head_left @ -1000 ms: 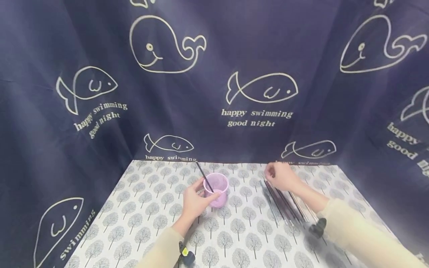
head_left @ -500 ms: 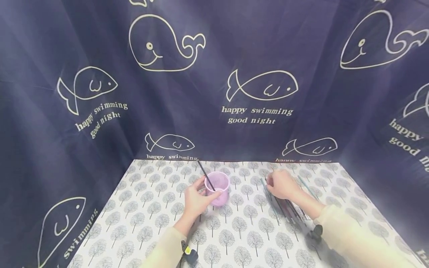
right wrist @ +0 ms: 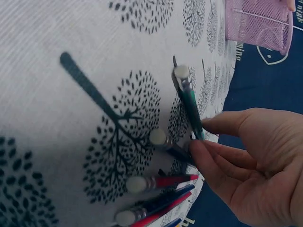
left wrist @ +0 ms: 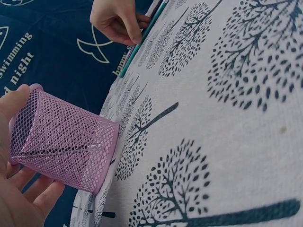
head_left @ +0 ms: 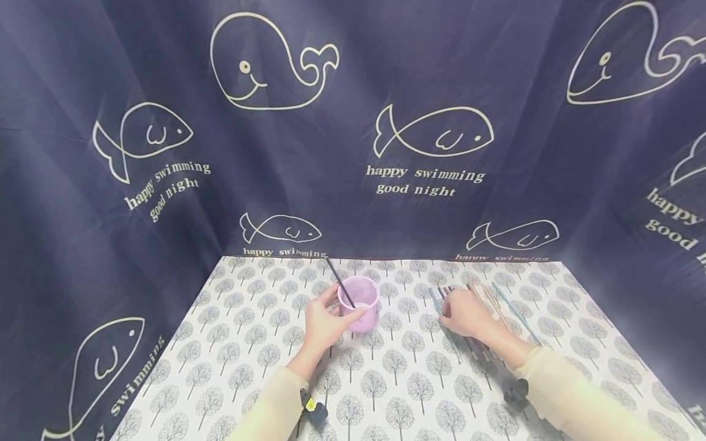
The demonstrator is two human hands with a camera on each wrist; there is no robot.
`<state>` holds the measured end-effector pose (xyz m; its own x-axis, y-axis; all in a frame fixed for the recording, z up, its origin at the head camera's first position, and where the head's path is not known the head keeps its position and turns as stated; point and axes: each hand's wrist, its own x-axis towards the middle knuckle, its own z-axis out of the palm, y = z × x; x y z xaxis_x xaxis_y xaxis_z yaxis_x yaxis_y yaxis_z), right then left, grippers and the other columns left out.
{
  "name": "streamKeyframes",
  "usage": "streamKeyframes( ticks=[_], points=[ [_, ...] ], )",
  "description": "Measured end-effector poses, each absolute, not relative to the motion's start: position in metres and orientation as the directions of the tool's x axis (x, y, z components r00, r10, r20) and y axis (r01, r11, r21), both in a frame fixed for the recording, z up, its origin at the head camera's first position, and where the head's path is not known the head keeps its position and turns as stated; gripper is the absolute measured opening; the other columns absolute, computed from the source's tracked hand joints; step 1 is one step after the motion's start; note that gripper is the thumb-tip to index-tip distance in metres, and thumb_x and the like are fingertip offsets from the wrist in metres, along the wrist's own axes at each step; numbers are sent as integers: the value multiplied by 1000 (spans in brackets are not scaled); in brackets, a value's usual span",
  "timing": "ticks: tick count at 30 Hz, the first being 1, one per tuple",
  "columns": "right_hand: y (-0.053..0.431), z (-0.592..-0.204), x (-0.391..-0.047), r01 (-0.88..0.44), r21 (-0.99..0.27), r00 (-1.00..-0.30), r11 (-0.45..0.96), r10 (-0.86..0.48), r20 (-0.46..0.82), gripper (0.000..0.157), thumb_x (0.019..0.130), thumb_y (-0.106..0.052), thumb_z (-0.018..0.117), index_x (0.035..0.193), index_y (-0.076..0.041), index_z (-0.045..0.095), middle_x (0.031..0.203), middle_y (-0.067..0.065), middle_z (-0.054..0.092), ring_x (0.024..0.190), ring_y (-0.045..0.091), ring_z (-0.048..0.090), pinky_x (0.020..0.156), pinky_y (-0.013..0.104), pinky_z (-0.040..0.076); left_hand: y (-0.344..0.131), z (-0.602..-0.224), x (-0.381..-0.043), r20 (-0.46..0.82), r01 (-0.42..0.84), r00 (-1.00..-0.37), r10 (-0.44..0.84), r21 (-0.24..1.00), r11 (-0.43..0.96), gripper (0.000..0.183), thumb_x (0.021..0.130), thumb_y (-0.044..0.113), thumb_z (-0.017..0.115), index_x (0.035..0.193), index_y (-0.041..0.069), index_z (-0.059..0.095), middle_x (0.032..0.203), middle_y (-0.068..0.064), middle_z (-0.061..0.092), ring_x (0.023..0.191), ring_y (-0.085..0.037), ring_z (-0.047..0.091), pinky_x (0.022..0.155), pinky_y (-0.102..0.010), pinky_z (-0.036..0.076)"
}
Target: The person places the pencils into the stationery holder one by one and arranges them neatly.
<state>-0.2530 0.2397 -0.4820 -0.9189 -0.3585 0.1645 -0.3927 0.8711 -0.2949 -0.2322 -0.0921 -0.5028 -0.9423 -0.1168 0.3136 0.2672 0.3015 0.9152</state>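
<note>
My left hand point(head_left: 322, 324) grips a pink mesh pen holder point(left wrist: 71, 137) around its side, and the holder stands upright on the patterned cloth. One dark pencil point(head_left: 339, 283) leans inside it, its end above the rim. To the right, my right hand point(head_left: 469, 313) is down among several pencils lying on the cloth. Its thumb and fingertips pinch a green pencil point(right wrist: 191, 106) with a white eraser end. Beside that one lie a dark pencil point(right wrist: 177, 153) and a red pencil point(right wrist: 163, 181). In the head view the hand covers part of these pencils.
A white tablecloth point(head_left: 220, 373) printed with grey trees covers the table. Dark blue curtains point(head_left: 353, 233) with white fish and whale outlines surround it at the back and sides. A light blue pencil point(head_left: 515, 311) lies right of the right hand.
My right hand has come down toward me among the pencils, with its thumb and fingers now at the green one. My left hand keeps hold of the pen holder in nearly the same place.
</note>
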Motion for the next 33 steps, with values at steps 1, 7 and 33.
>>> streamKeyframes(
  ticks=[1,7,33],
  points=[
    [239,-483,-253,-383,-301,-923,873,-351,157,15,81,-12,87,82,-3,75,77,6,72,69,16,64,68,39,66,-92,-502,-232,312,266,-943,-119,916,299,79,71,25,101,137,-3,67,129,-24,75,120,-39,74,92,-35,68],
    [235,-484,-256,-351,-313,-936,882,-325,134,16,80,-11,88,82,-2,75,78,8,72,66,14,64,63,34,65,-93,-502,-232,314,267,-941,-127,918,292,80,71,23,100,137,-4,66,129,-26,74,120,-40,74,93,-38,68],
    [208,-408,-295,-375,-477,-905,795,-202,374,9,85,-7,69,91,-4,75,80,8,77,71,21,71,72,43,66,-92,-504,-231,291,247,-950,-114,922,298,81,71,27,100,140,0,66,130,-20,75,120,-36,74,96,-37,67]
  ],
)
